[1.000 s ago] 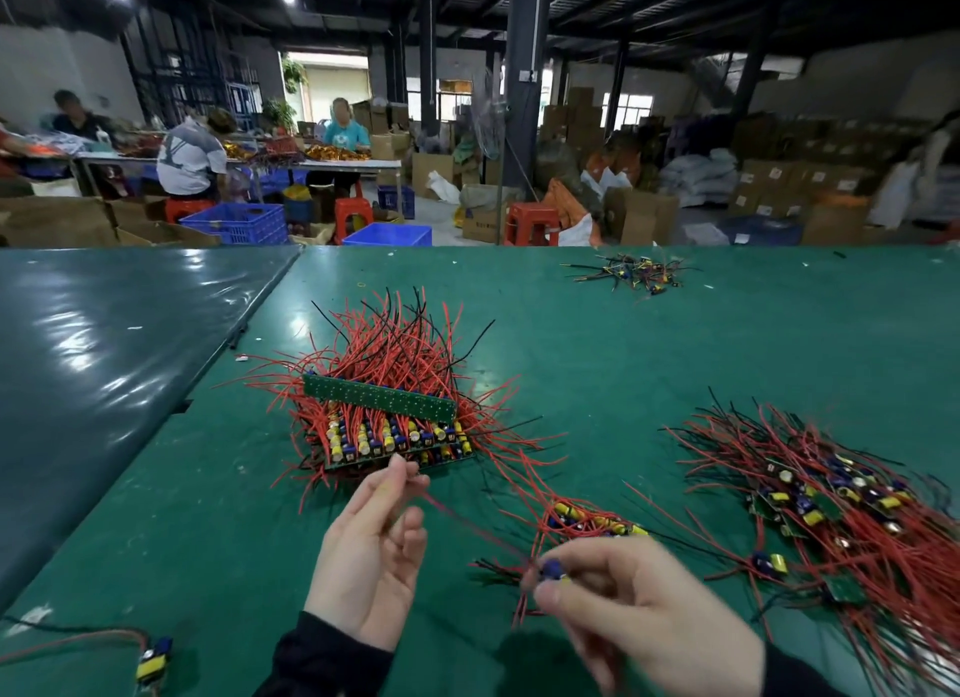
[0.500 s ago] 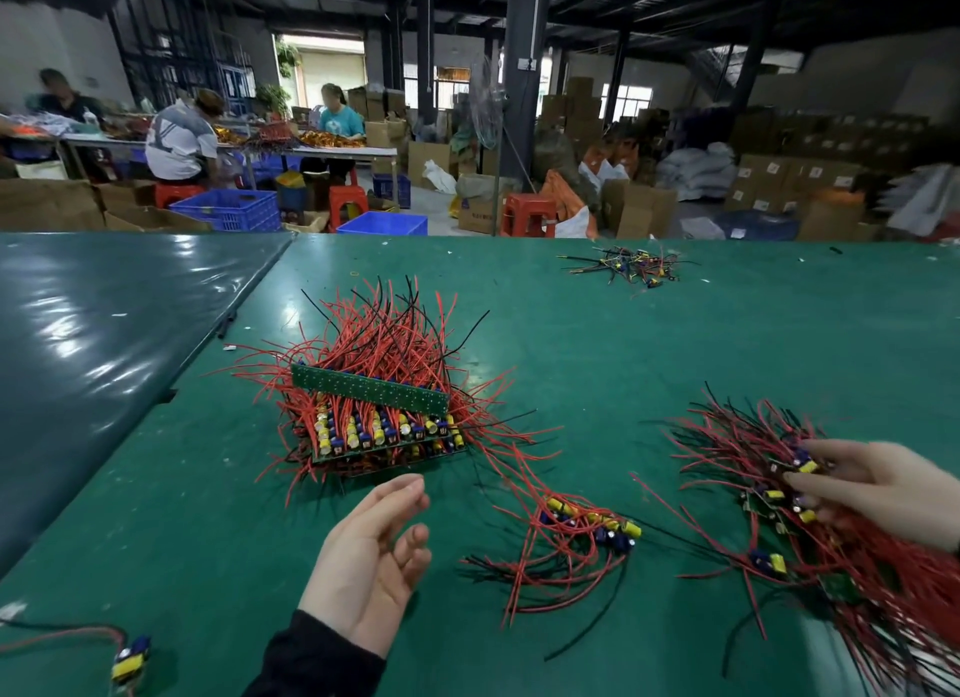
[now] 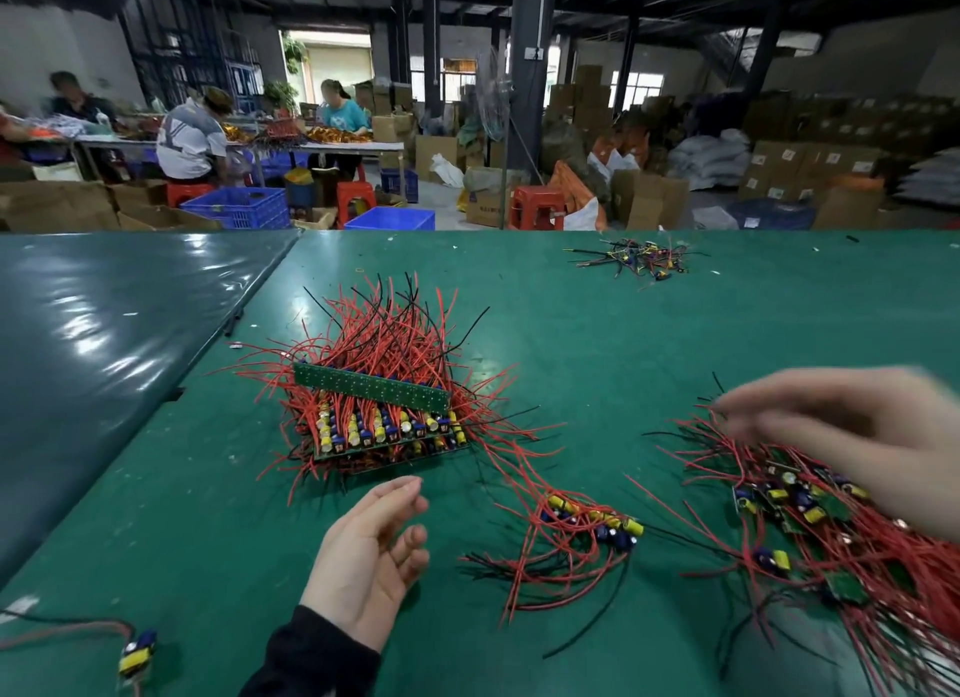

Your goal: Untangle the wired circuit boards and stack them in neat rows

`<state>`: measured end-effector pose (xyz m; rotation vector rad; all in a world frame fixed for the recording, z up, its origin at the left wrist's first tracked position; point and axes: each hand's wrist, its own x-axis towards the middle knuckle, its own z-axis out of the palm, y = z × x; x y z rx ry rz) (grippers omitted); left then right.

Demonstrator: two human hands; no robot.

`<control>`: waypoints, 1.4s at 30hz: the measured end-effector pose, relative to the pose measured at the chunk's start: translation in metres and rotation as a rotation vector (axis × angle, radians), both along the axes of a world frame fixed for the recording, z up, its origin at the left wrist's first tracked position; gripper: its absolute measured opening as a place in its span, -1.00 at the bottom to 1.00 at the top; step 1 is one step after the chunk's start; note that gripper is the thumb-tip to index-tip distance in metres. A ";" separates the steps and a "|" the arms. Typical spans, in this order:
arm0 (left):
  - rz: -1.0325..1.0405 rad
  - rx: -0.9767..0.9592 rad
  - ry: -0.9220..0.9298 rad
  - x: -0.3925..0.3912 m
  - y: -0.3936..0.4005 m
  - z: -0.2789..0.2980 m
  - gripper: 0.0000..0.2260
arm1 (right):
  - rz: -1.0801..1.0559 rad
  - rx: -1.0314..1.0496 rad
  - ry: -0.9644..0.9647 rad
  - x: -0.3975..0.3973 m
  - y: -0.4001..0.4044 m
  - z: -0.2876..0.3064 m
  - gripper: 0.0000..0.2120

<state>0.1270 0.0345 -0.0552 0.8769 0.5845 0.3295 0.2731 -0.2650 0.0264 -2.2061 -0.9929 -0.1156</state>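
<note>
Left hand (image 3: 371, 556) rests on the green table (image 3: 597, 332), palm up, fingers relaxed and apart, holding nothing. Right hand (image 3: 852, 431), blurred, hovers with fingers spread over the tangled pile of wired boards (image 3: 831, 530) at 3 o'clock. Stacked boards (image 3: 382, 410) sit just past the left fingertips at 12; a small bundle (image 3: 582, 535) lies between the hands.
</note>
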 end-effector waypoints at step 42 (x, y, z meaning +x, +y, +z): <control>-0.276 0.500 -0.184 0.018 -0.015 -0.029 -0.81 | 0.172 0.233 0.496 -0.037 0.136 -0.091 -0.61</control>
